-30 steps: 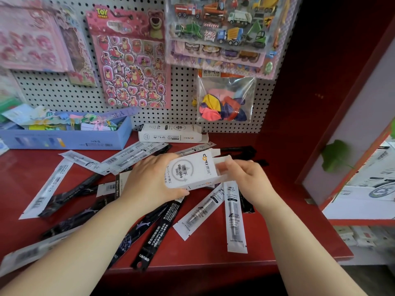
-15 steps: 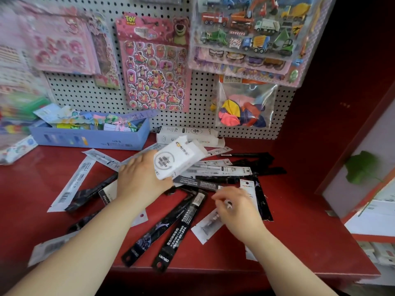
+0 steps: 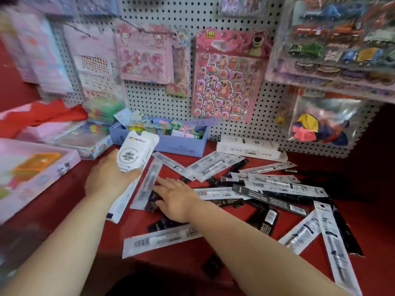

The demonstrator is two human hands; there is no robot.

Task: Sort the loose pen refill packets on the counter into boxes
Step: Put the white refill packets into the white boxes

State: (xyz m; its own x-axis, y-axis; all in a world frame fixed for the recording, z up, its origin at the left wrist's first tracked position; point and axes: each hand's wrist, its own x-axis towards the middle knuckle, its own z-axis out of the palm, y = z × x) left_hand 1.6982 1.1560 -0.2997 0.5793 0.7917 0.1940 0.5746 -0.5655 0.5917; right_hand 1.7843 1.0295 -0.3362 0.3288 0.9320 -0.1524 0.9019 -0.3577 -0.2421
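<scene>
A white pegboard (image 3: 154, 99) hung with sticker sheets (image 3: 226, 75) backs a red worktop (image 3: 64, 201). A pink box (image 3: 32, 167) sits at the left edge and a blue tray (image 3: 177, 144) along the back edge. The left hand (image 3: 109, 178) grips an upright white refill box (image 3: 136, 152) in front of the tray. The right hand (image 3: 177, 197) lies flat, fingers straight, on the loose refill packets (image 3: 277, 186), which are strewn from the middle to the right edge. A second white box (image 3: 248, 146) lies against the pegboard.

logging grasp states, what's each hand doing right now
Left hand: holding the white box.
Right hand: open, flat over loose packets.
</scene>
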